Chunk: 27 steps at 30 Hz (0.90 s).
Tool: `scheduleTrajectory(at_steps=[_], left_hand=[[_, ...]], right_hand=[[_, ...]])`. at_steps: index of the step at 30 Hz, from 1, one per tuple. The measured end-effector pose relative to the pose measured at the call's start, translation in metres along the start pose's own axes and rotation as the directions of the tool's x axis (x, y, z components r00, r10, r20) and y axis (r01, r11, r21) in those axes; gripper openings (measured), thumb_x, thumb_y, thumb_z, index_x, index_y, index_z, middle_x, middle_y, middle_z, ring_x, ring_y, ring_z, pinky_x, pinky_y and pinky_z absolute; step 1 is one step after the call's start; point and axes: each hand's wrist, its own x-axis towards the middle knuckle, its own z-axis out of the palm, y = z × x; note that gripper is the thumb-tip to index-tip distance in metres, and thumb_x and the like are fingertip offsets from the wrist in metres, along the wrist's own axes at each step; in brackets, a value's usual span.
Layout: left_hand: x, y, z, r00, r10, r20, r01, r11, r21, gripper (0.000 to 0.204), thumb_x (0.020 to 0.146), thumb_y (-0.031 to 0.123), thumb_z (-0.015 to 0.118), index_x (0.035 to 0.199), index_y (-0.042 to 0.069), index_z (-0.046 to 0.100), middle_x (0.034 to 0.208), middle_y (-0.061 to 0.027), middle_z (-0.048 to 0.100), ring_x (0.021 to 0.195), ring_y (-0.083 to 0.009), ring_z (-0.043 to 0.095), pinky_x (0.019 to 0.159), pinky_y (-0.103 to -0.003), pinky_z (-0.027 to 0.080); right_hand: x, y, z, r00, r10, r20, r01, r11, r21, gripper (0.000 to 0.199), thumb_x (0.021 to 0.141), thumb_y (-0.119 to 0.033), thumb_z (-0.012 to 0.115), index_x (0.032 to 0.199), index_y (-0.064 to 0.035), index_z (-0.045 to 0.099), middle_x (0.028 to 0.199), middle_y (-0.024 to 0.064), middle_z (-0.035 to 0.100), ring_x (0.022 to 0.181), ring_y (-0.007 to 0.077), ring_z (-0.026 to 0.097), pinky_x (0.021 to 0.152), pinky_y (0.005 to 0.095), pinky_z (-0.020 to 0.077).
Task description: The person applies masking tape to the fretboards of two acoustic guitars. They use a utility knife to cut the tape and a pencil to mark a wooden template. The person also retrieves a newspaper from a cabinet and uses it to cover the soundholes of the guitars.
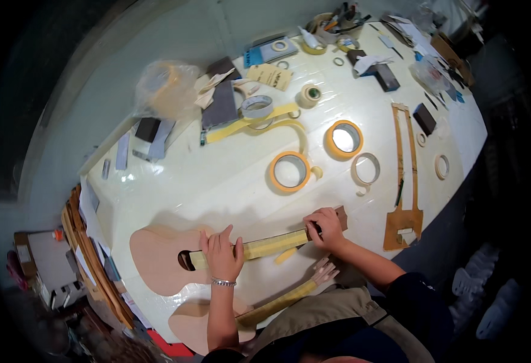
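An unfinished ukulele (159, 257) lies face up at the near side of the worktable (241, 196), its bare pale body at nine o'clock and its brown headstock (342, 216) at three. Yellow masking tape (271, 244) covers most of the neck's face. The left hand (222, 257) lies over the neck just beside the soundhole (186, 260), fingers spread and slightly bent, closed round nothing. The right hand (325, 228) is at the headstock end, its fingers curled in against a dark part there; I cannot tell whether they grip it or press on it. A metal bracelet (224, 282) circles the left wrist.

Outward from the neck, a second ukulele (187, 317), its neck also taped, lies at six to seven o'clock. Two orange tape rolls (290, 171) stand apart toward one o'clock, a beige tape roll (366, 169) at two, and a long brown template (403, 225) near three. At twelve, farther off, lies a grey tape roll (257, 107); at eleven, a clear plastic bag (156, 91).
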Motion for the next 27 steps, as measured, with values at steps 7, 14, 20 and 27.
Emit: scheduleTrajectory(at_steps=[7, 14, 20, 27], left_hand=[[0.007, -0.006, 0.019, 0.997, -0.036, -0.066, 0.042, 0.995, 0.09, 0.023, 0.083, 0.017, 0.058, 0.104, 0.008, 0.059, 0.067, -0.005, 0.057, 0.073, -0.0213, 0.056, 0.106, -0.05, 0.024], [0.071, -0.072, -0.013, 0.997, -0.082, 0.007, 0.076, 0.947, 0.312, 0.04, 0.088, 0.031, 0.053, 0.121, 0.008, 0.051, 0.127, -0.0155, 0.047, 0.125, -0.0282, 0.038, 0.109, -0.047, 0.021], [0.143, -0.252, -0.041, 0.871, -0.483, -0.083, 0.471, 0.779, 0.413, 0.058, 0.089, 0.031, 0.05, 0.134, -0.003, 0.035, 0.144, -0.0267, 0.02, 0.133, -0.0395, 0.021, 0.11, -0.045, 0.02], [0.179, -0.36, -0.05, 0.686, -0.645, -0.336, 0.696, 0.716, 0.047, 0.063, 0.086, 0.021, 0.051, 0.138, -0.004, 0.026, 0.145, -0.0285, 0.016, 0.135, -0.0416, 0.016, 0.111, -0.044, 0.019]], right_hand=[[-0.004, 0.003, 0.007, 1.0, 0.004, 0.009, -0.004, 1.0, 0.005, 0.014, 0.072, -0.001, 0.06, 0.086, -0.0052, 0.061, 0.076, 0.0089, 0.058, 0.073, 0.0272, 0.055, 0.071, 0.0374, 0.0405], [-0.005, 0.006, 0.009, 1.0, -0.001, 0.01, 0.001, 1.0, -0.018, 0.011, 0.074, 0.0, 0.058, 0.083, -0.0045, 0.059, 0.077, 0.01, 0.06, 0.074, 0.0279, 0.054, 0.07, 0.0372, 0.0406], [-0.011, 0.009, 0.011, 1.0, 0.021, 0.02, -0.02, 1.0, -0.023, 0.011, 0.075, 0.001, 0.058, 0.084, -0.0042, 0.057, 0.076, 0.0102, 0.058, 0.073, 0.0272, 0.054, 0.072, 0.0365, 0.0405], [-0.01, 0.006, 0.008, 0.998, 0.009, 0.066, -0.006, 0.999, -0.039, 0.013, 0.078, 0.006, 0.05, 0.088, -0.0017, 0.052, 0.078, 0.011, 0.053, 0.071, 0.0223, 0.052, 0.067, 0.0322, 0.0423]])
